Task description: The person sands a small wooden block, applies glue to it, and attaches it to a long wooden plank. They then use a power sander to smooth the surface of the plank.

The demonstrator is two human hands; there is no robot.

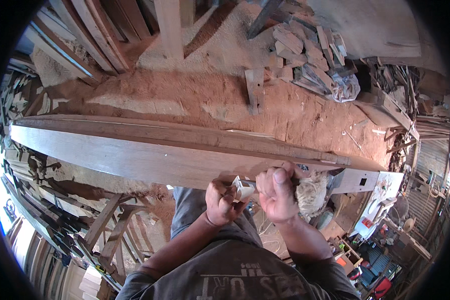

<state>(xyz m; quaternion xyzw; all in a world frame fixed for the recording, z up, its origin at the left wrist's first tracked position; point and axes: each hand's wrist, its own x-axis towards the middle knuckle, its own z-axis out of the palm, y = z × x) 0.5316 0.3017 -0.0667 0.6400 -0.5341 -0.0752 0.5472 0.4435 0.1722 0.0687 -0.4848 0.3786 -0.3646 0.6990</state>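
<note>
In front of my body, my left hand (222, 202) is closed, fingers curled round a small pale block (243, 190) with a notched upper end. Close to its right, my right hand (277, 194) makes a fist with the thumb on top. A short grey shaft shows between the block and this fist, but what the right fingers grip is mostly hidden. Just beyond both hands, a long, smooth wooden board (135, 159) runs across the view, tapering toward the far left. Rougher timber (195, 134) lies along its far side.
A shaggy pale fibre bundle (311, 195) sits right of my right hand. Offcuts (305, 52) are heaped at the back right on the sawdust-covered floor (155, 90). Upright planks (97, 35) stand back left, a wooden trestle (112, 235) front left. Tools and boxes (352, 255) crowd the lower right.
</note>
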